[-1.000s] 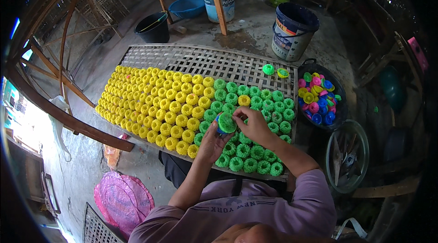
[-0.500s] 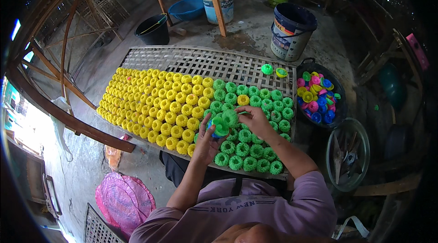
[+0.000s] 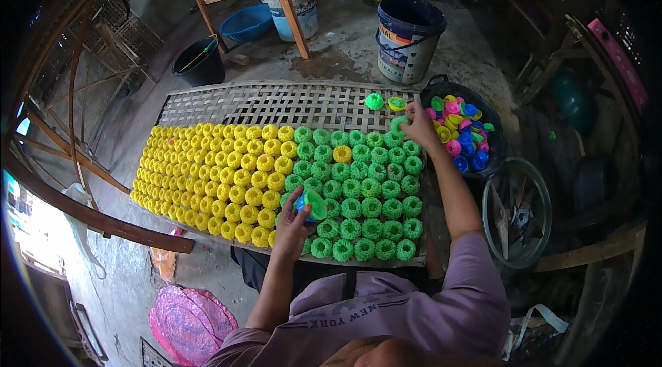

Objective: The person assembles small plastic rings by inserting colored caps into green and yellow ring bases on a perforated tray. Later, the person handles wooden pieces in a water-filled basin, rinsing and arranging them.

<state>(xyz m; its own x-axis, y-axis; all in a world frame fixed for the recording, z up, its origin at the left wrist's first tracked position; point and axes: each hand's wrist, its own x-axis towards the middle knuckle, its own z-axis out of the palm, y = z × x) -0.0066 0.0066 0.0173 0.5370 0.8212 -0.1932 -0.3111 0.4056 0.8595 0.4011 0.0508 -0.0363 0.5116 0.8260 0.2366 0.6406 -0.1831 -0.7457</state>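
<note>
In my left hand (image 3: pixel 291 229), closed around it, is a small blue and green plastic cup (image 3: pixel 314 207), held over the near green rows. My right hand (image 3: pixel 419 127) pinches a green ridged ring (image 3: pixel 397 124) at the far right end of the green rows. Beneath both lies a woven bamboo tray (image 3: pixel 255 106). Rows of yellow ridged rings (image 3: pixel 224 181) cover its left part, green ridged rings (image 3: pixel 352 208) its right. A single yellow ring (image 3: pixel 342 154) sits among the green ones. Beyond my right hand are a green cup (image 3: pixel 374 102) and a yellow-rimmed cup (image 3: pixel 396 103).
A black basin (image 3: pixel 436 86) of colourful plastic cups stands right of the tray, with a clear round tub (image 3: pixel 516 257) nearer me. Beyond are a paint bucket (image 3: pixel 407 57), a white bucket (image 3: pixel 303 12), a blue basin (image 3: pixel 247 24) and a black pail (image 3: pixel 200 64). Wooden frames stand left.
My right hand has moved away from the left, far and right, carrying a green ring to the end of the green rows. My left hand keeps the blue and green cup. The view has shifted.
</note>
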